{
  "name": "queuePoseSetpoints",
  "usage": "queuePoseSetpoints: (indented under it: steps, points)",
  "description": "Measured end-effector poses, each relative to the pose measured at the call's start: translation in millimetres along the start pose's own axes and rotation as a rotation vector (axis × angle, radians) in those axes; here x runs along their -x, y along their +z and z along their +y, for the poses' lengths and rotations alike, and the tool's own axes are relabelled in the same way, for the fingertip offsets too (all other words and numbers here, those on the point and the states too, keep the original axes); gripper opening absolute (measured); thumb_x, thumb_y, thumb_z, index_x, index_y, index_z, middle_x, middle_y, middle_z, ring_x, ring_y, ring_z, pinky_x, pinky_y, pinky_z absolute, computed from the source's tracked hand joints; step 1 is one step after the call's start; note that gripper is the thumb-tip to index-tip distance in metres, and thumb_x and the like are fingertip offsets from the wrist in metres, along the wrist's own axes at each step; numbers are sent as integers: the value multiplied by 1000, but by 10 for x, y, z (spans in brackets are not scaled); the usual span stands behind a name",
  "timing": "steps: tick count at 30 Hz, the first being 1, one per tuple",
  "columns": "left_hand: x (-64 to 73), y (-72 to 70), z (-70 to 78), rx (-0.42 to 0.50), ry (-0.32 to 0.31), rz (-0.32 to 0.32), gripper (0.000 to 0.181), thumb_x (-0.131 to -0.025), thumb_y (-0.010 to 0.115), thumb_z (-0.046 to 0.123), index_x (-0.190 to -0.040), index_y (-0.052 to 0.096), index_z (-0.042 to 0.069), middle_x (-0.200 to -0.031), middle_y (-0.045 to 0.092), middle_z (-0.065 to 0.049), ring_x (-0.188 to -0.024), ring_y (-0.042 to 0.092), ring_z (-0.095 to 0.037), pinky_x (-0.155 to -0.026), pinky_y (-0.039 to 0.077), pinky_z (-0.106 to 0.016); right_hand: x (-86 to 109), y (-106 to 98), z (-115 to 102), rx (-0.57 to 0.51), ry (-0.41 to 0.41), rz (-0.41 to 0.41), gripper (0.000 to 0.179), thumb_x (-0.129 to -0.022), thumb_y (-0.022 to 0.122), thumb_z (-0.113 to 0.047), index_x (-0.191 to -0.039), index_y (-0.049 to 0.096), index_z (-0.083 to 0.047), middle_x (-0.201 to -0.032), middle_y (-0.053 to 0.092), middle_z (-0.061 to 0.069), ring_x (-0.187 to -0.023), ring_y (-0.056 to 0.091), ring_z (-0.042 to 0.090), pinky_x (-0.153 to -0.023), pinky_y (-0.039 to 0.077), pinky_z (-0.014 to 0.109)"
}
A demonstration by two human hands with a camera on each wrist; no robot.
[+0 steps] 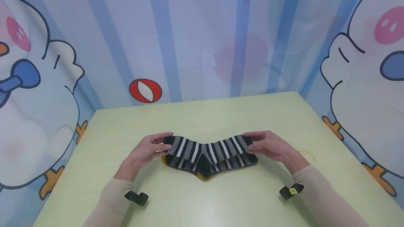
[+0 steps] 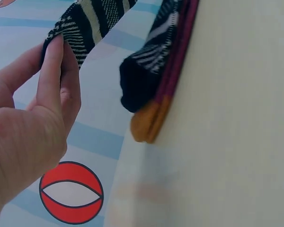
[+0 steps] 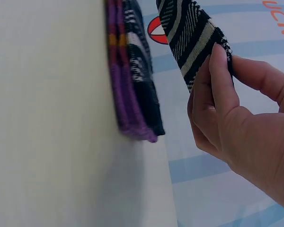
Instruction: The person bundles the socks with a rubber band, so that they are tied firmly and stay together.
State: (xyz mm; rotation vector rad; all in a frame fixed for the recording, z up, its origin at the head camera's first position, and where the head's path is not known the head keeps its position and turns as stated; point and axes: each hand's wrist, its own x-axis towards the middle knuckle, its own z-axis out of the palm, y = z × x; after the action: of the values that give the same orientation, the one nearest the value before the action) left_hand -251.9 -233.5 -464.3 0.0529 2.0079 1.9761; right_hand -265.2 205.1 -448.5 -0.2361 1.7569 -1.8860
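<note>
A black-and-white striped sock [image 1: 186, 148] is stretched between my two hands, sagging at its middle. My left hand [image 1: 146, 151] pinches its left end between thumb and fingers. At the right end, my right hand [image 1: 269, 146] pinches the sock in the same manner. Beneath it lies a second striped sock [image 1: 231, 163], on top of folded coloured socks [image 1: 205, 178]. In the left wrist view, the coloured socks [image 2: 151, 118] show maroon with orange ends. Purple ends of these socks [image 3: 125, 104] appear in the right wrist view. The held sock hides part of the stack.
The pale yellow table [image 1: 202, 206] extends around the socks. A thin yellow loop [image 1: 310, 155] lies beside my right forearm. Behind the table hangs a blue striped cloth [image 1: 195, 45] with printed cartoon birds. Black straps [image 1: 137, 198] are on both wrists.
</note>
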Motion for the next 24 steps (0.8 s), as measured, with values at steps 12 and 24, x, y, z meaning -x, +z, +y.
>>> queuePoseSetpoints:
  steps: [12,24]
  points:
    - [31,23,-188,-22,-4,-64,56,-92,67,-3,-143,47,-8,-135,53,-23,-103,63,-20,-81,57,-30,40,28,218,114,8,-5,65,-86,60,9,-145,34,16,-136,44,31,-107,58,26,-91,54,37]
    - [104,94,-71,-163,-5,-53,53,-89,70,-3,-139,53,-7,-136,53,-27,-108,61,-27,-83,57,-34,129,-26,205,186,27,-11,69,-83,65,8,-145,36,16,-133,45,33,-104,58,28,-84,56,35]
